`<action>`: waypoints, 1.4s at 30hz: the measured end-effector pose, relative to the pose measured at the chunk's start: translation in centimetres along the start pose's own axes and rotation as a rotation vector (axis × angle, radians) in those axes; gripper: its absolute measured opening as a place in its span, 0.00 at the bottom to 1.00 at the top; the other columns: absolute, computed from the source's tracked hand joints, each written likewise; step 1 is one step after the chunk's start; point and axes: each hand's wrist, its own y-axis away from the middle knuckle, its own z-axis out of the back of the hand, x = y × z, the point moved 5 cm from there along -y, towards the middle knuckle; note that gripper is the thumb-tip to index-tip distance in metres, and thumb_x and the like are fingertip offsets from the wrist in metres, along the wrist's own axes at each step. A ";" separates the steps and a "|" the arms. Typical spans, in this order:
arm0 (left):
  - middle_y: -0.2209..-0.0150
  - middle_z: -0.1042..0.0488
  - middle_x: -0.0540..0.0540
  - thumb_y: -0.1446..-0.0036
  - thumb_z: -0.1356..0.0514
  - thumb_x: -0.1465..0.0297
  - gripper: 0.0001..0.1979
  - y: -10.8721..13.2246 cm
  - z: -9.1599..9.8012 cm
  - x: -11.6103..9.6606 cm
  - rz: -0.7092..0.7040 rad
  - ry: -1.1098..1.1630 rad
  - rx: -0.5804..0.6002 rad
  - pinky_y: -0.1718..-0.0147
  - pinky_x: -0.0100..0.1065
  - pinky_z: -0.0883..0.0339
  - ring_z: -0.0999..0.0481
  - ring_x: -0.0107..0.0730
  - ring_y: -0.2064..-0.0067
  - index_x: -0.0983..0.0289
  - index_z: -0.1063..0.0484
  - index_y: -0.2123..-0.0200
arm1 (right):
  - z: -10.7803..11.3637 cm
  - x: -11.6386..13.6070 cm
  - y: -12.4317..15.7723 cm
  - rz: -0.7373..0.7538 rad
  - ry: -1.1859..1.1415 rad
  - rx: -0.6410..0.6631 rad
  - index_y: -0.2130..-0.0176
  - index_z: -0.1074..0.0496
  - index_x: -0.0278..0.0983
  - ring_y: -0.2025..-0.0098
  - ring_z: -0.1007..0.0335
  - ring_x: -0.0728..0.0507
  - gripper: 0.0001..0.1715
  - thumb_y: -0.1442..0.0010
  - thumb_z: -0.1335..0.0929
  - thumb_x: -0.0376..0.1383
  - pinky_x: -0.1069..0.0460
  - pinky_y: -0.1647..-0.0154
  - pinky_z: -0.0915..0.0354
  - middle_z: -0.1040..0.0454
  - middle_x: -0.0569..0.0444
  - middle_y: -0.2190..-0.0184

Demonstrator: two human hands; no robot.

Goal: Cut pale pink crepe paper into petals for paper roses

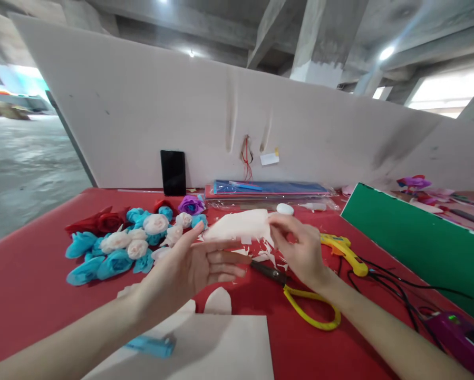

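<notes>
My right hand is closed, its thumb and fingers pinching the right end of a pale cream sheet of paper. My left hand is held out at the sheet's lower left, palm turned inward and fingers stretched, with nothing seen in it. Just below the two hands lie scissors with yellow handles and dark blades. Small paper offcuts are scattered under the sheet. Nearer to me, a rounded petal-shaped cutout rests at the edge of a white board, beside a light-blue tool.
Blue, white, red and purple paper flowers are heaped on the left of the red table. A yellow glue gun with black cables and a green board occupy the right. Behind, a phone leans against the white partition.
</notes>
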 end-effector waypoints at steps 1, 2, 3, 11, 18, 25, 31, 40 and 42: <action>0.61 0.20 0.63 0.38 0.55 0.52 0.28 0.2 -0.3 -0.2 -0.006 0.127 -0.025 0.53 0.41 0.28 0.21 0.44 0.58 0.67 0.26 0.57 | 0.1 0.7 0.7 0.049 -0.048 -0.001 0.67 0.27 0.37 0.78 0.31 0.51 0.03 0.41 0.32 0.35 0.55 0.74 0.33 0.24 0.57 0.75; 0.61 0.20 0.61 0.39 0.50 0.53 0.24 0.4 -0.5 -0.3 -0.005 0.222 -0.045 0.54 0.39 0.28 0.21 0.44 0.57 0.66 0.25 0.57 | 0.1 1.2 1.3 0.081 -0.095 0.005 0.67 0.27 0.39 0.76 0.29 0.50 0.02 0.44 0.31 0.32 0.55 0.73 0.32 0.22 0.57 0.74; 0.63 0.19 0.58 0.41 0.45 0.56 0.19 0.7 -0.6 -0.2 -0.008 0.262 -0.083 0.56 0.37 0.28 0.21 0.43 0.57 0.65 0.24 0.59 | 0.1 1.6 1.8 0.095 -0.143 0.011 0.67 0.26 0.41 0.74 0.27 0.49 0.06 0.46 0.31 0.30 0.56 0.71 0.32 0.21 0.57 0.72; 0.84 0.32 0.47 0.51 0.33 0.56 0.20 2.1 0.4 0.7 -0.035 -0.042 -0.304 0.74 0.25 0.34 0.31 0.28 0.77 0.63 0.31 0.83 | -1.2 1.0 3.1 -0.410 -0.520 0.150 0.52 0.33 0.43 0.81 0.37 0.54 0.11 0.34 0.39 0.40 0.60 0.83 0.41 0.28 0.60 0.74; 0.84 0.32 0.48 0.55 0.34 0.53 0.18 2.2 0.0 0.3 -0.029 -0.199 -0.393 0.79 0.29 0.37 0.31 0.32 0.77 0.61 0.29 0.83 | -1.9 0.6 3.4 -0.638 -0.638 0.225 0.72 0.29 0.33 0.84 0.45 0.59 0.13 0.42 0.30 0.41 0.64 0.84 0.46 0.35 0.62 0.81; 0.86 0.34 0.47 0.56 0.35 0.54 0.18 1.9 -0.3 0.0 -0.017 -0.342 -0.406 0.83 0.29 0.41 0.35 0.31 0.82 0.60 0.29 0.86 | -2.3 0.1 3.7 -0.735 -0.717 0.131 0.72 0.32 0.35 0.84 0.36 0.55 0.14 0.43 0.29 0.42 0.63 0.88 0.44 0.32 0.62 0.84; 0.74 0.23 0.51 0.48 0.38 0.54 0.16 1.4 1.7 0.9 -0.160 -0.178 -0.423 0.67 0.30 0.30 0.25 0.36 0.68 0.61 0.23 0.73 | -3.7 0.8 4.4 -0.792 -0.783 0.285 0.66 0.29 0.34 0.82 0.29 0.52 0.12 0.45 0.29 0.40 0.63 0.91 0.43 0.28 0.58 0.74; 0.71 0.20 0.53 0.54 0.34 0.51 0.20 1.7 1.8 0.2 -0.170 -0.259 -0.481 0.70 0.32 0.28 0.23 0.40 0.68 0.63 0.23 0.70 | -5.1 1.2 5.8 -0.861 -0.780 0.390 0.68 0.29 0.32 0.81 0.27 0.50 0.13 0.45 0.29 0.41 0.62 0.88 0.39 0.23 0.53 0.75; 0.72 0.20 0.54 0.54 0.34 0.51 0.20 1.7 1.8 0.4 -0.141 -0.301 -0.485 0.71 0.32 0.28 0.22 0.42 0.67 0.64 0.23 0.71 | -5.0 1.2 5.7 -0.853 -0.773 0.374 0.66 0.28 0.33 0.81 0.27 0.51 0.14 0.45 0.29 0.42 0.61 0.87 0.39 0.23 0.54 0.76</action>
